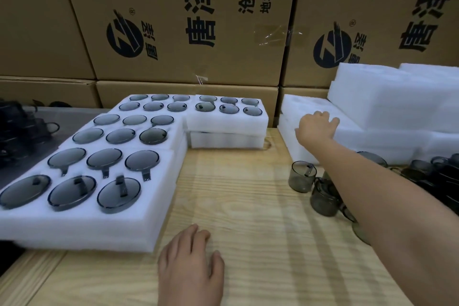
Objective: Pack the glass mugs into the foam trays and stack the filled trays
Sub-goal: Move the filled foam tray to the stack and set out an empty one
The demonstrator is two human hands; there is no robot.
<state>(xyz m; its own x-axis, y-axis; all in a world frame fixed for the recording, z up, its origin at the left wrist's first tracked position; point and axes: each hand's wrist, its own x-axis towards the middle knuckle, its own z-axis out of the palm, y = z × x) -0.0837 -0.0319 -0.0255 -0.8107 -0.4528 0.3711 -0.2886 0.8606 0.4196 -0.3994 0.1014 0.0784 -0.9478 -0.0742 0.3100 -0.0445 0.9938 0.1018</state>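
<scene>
Right hand stretched out to an empty foam tray at the worktop's far right.
Four filled trays each hold six smoky glass mugs. Three run along the left edge and the fourth sits on another tray at the far edge. Three loose mugs stand beside the right forearm. Its fingers lie on the empty tray; whether they grip it cannot be told. The left hand rests flat and relaxed near the front edge.
</scene>
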